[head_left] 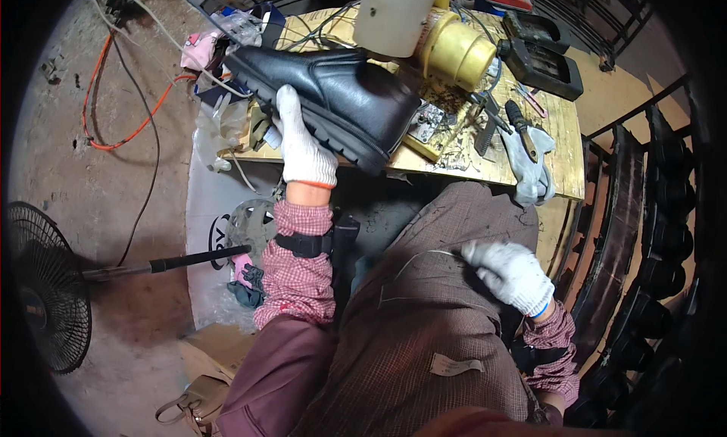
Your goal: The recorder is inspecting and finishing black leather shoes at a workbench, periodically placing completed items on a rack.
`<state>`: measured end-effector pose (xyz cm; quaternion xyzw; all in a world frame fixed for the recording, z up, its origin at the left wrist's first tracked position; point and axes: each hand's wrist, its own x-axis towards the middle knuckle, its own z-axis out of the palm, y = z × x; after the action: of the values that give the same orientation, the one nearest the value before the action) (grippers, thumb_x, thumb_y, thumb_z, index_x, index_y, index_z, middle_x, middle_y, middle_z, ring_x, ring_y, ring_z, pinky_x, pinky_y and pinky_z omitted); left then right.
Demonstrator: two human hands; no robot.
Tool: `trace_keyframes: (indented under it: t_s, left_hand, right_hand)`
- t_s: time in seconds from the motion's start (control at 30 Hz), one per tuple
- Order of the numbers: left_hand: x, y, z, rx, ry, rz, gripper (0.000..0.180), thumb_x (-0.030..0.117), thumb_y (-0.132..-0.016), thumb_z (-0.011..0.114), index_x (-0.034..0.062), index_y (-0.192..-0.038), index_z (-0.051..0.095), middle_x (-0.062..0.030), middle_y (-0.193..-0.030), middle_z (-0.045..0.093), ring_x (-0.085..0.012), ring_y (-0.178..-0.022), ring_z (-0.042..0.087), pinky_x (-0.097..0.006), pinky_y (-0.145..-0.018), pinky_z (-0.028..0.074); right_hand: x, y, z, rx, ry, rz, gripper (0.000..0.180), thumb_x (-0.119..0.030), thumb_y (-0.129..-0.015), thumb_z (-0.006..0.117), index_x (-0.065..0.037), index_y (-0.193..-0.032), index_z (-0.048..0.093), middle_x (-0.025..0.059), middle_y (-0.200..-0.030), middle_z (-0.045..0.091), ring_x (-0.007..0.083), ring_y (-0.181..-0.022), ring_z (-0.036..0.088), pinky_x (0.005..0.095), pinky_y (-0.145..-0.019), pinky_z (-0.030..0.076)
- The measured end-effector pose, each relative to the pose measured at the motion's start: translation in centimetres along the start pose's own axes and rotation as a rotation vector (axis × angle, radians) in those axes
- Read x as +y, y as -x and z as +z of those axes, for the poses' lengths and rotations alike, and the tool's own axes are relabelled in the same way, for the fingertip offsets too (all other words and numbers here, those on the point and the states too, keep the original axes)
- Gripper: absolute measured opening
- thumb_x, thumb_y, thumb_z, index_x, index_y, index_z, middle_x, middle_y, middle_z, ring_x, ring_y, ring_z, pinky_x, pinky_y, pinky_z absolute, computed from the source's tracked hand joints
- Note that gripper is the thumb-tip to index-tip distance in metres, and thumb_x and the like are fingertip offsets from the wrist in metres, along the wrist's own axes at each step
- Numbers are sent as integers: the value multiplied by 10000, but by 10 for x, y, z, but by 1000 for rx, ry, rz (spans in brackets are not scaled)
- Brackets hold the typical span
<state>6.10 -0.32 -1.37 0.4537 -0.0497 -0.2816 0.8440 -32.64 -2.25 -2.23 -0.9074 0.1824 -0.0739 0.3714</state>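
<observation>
- Gripping a black shoe (341, 77) in the gloved left hand (304, 145), with one digit laid up along the sole's edge and the others mostly hidden.
- Holding the shoe on its side above the near left part of the workbench (564, 160), sole toward the body.
- Resting or hovering over the brown apron (432, 323) with the gloved right hand (516, 278), fingers loosely curled and blurred; impossible to tell whether anything is in the palm.
- Likely to handle as fairly weighty, stiff along the thick ridged sole, softer in the glossy upper, and perhaps slick under knitted gloves.
- Best taken by the sole edge near mid-length, without squeezing or scuffing the upper.
- Beyond, on the bench: a yellow machine (458, 52), a knife (519, 123) and a grey cloth (526, 164).
- Farther out: a fan (49, 285) at left, a dark rack (606, 240) at right.
</observation>
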Motion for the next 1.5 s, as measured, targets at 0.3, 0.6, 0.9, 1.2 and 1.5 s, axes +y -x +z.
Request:
trace_keyframes:
  t_s: [0.3, 0.6, 0.9, 1.2, 1.5]
  left_hand:
    - [-47, 158, -71, -533, 56, -598, 866, 772, -976, 407, 128, -1554, 443, -91, -1518, 500, -293, -1374, 463, -438, -1209, 325]
    - [-51, 179, 39, -1420, -639, -558, 902, 721, -1018, 385, 51, -1616, 295, -113, -1552, 474, -277, -1373, 495, -417, -1148, 381]
    - [-52, 243, 83, -1618, -484, -790, 883, 685, -1006, 477, 87, -1629, 296, -142, -1326, 603, -233, -1089, 620, -375, -967, 494]
    - [-57, 241, 88, -1764, -336, -729, 875, 709, -1001, 455, 118, -1630, 311, -100, -1509, 477, -246, -1255, 556, -403, -1044, 472]
    - [-38, 247, 98, -1346, -516, -861, 634, 538, -1037, 569, 35, -1420, 520, -95, -1168, 626, -182, -984, 621, -334, -895, 507]
  right_hand:
    - [-65, -24, -36, -197, -140, 47, 559, -398, -869, 771, 17, -1210, 616, 237, -1072, 679, 398, -1113, 639, 467, -861, 521]
    - [-276, 128, -143, 783, 594, 335, 359, -335, -894, 774, 7, -993, 730, 190, -899, 683, 347, -797, 664, 438, -712, 530]
    - [-426, 273, -130, 864, 2574, 1337, 214, -299, -825, 732, -87, -794, 715, 78, -803, 709, 289, -878, 661, 452, -781, 508]
    - [-522, 576, -152, 1397, 1378, 2246, 495, -365, -907, 692, -108, -1328, 653, 181, -1221, 722, 369, -1149, 681, 421, -1012, 512]
    - [-392, 503, -267, 1077, 1388, 2109, 699, -544, -953, 592, -66, -1460, 537, 202, -1519, 523, 385, -1397, 498, 437, -1156, 407]
